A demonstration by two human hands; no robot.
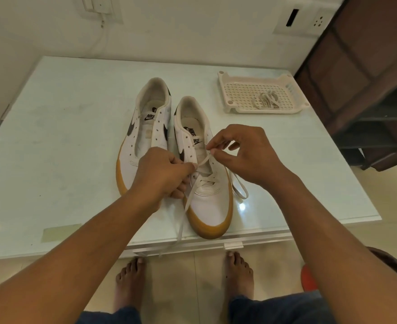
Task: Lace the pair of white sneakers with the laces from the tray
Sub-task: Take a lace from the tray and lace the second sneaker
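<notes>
early stage | our left hand [162, 174] and right hand [244, 155] each pinch the lace [203, 160] over the near shoe [211, 206], only lowest holes threaded | other shoe [132, 146] unlaced | second lace [266, 100] lies in tray [223, 90] on table [52, 136]

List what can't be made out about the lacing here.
Head view, hidden by the left hand:
some lower eyelets of the nearer sneaker
toe of the farther sneaker
Head view, too small:
tip of the lace pinched in the right hand
how many laces the bundle in the tray holds
</notes>
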